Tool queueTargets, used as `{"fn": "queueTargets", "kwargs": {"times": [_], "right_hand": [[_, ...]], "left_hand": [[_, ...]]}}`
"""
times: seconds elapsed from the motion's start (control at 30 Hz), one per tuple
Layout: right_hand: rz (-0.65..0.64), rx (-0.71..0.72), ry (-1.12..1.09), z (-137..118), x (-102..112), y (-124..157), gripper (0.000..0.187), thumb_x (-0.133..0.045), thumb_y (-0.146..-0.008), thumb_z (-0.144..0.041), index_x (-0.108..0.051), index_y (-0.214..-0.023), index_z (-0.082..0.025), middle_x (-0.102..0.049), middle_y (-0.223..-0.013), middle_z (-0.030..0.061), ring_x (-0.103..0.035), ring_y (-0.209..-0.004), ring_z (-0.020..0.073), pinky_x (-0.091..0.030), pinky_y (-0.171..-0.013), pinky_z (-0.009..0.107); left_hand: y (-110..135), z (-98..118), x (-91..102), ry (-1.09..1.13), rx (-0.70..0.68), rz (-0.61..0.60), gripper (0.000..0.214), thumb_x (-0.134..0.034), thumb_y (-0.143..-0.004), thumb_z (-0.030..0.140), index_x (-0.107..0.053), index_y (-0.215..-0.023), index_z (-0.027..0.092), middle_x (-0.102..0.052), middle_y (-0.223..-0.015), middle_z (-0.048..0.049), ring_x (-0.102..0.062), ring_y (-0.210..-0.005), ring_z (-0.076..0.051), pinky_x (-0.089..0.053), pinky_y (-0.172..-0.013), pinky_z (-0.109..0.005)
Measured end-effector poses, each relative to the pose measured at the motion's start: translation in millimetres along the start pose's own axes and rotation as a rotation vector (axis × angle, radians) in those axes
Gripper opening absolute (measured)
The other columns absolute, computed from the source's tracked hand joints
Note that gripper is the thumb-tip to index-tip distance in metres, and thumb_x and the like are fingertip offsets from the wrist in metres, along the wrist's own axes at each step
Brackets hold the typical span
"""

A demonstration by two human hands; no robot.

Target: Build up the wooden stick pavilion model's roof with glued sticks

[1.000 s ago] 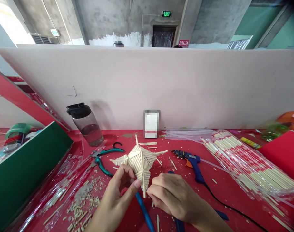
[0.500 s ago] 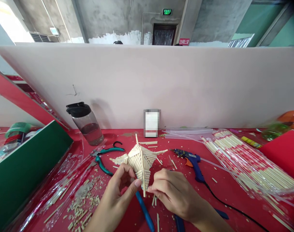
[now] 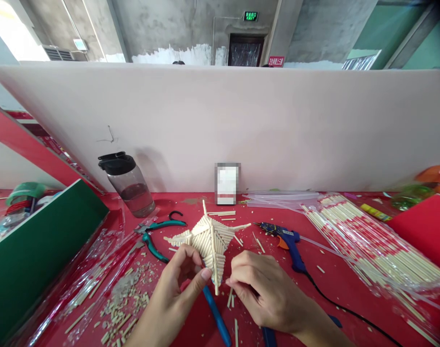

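Note:
A star-shaped piece built from pale wooden sticks (image 3: 210,239) stands over the red table, its long points spreading outward. My left hand (image 3: 182,286) grips its lower left edge between thumb and fingers. Just right of the lowest point is my right hand (image 3: 259,289), fingertips pinched together and a small gap away from the piece. Whatever the pinch may hold is too small or hidden to make out. Beneath the hands lies a blue-handled tool (image 3: 217,315), its upper end covered. Loose short sticks (image 3: 230,298) lie between the hands.
A blue glue gun (image 3: 287,241) lies at right, its cord running forward. Behind it are bundled sticks in plastic (image 3: 375,241). Teal-handled pliers (image 3: 157,236), a water bottle (image 3: 128,185), stick scraps (image 3: 124,308) and a green panel (image 3: 46,255) occupy the left. A white partition (image 3: 278,125) rises behind.
My right hand has drawn slightly right, away from the lowest point of the stick piece. My left hand and the piece have hardly moved.

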State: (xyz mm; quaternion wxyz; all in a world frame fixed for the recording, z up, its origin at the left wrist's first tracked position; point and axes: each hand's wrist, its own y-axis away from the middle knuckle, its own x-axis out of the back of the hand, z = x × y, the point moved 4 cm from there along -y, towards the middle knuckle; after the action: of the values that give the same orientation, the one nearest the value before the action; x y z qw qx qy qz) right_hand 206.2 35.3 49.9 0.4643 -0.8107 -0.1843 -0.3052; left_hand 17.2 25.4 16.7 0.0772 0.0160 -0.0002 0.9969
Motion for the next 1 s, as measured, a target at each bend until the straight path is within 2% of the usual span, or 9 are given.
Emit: {"fn": "queueTargets", "kwargs": {"times": [0.23,0.53,0.73,0.87,1.0], "right_hand": [[-0.009,-0.064,-0.054,3,-6,2,0.007,-0.056,-0.097,-0.017,-0.05,-0.096,-0.022,-0.063,-0.081,-0.0001,-0.056,-0.072,0.0147,-0.041,-0.064,0.027],[-0.027,-0.12,-0.072,4,-8,4,0.009,-0.058,-0.097,-0.018,-0.05,-0.098,-0.022,-0.062,-0.083,-0.0001,-0.057,-0.074,0.0146,-0.04,-0.065,0.027],[-0.076,-0.147,-0.074,2,-1,3,0.01,-0.053,-0.092,-0.014,-0.052,-0.1,-0.021,-0.063,-0.085,0.0014,-0.056,-0.073,0.0147,-0.04,-0.065,0.027],[-0.177,-0.222,-0.063,5,6,-1,0.012,-0.049,-0.093,-0.014,-0.056,-0.099,-0.02,-0.063,-0.085,0.0012,-0.056,-0.073,0.0142,-0.04,-0.066,0.027],[-0.381,-0.322,0.055,11,8,-1,0.016,-0.049,-0.096,-0.015,-0.06,-0.087,-0.021,-0.065,-0.08,-0.0003,-0.058,-0.073,0.0148,-0.037,-0.067,0.028]], "left_hand": [[-1,3,-2.3,0.014,0.016,-0.003,0.023,-0.066,-0.093,0.04,-0.051,-0.088,0.022,-0.049,-0.081,0.0026,-0.049,-0.074,-0.014,-0.045,-0.067,-0.023],[0,2,-3.0,0.035,0.026,-0.012,0.023,-0.065,-0.094,0.039,-0.051,-0.09,0.022,-0.049,-0.082,0.0026,-0.048,-0.075,-0.013,-0.044,-0.068,-0.023],[1,2,-2.5,0.034,0.032,-0.016,0.024,-0.065,-0.094,0.041,-0.052,-0.09,0.022,-0.05,-0.083,0.0019,-0.05,-0.076,-0.014,-0.045,-0.069,-0.024],[1,0,-1.6,0.011,0.038,-0.013,0.024,-0.064,-0.095,0.041,-0.051,-0.09,0.022,-0.049,-0.083,0.0024,-0.049,-0.075,-0.013,-0.043,-0.067,-0.023],[0,3,1.4,-0.019,0.022,-0.022,0.023,-0.058,-0.098,0.043,-0.052,-0.092,0.022,-0.051,-0.083,0.0017,-0.05,-0.075,-0.014,-0.044,-0.068,-0.024]]}}
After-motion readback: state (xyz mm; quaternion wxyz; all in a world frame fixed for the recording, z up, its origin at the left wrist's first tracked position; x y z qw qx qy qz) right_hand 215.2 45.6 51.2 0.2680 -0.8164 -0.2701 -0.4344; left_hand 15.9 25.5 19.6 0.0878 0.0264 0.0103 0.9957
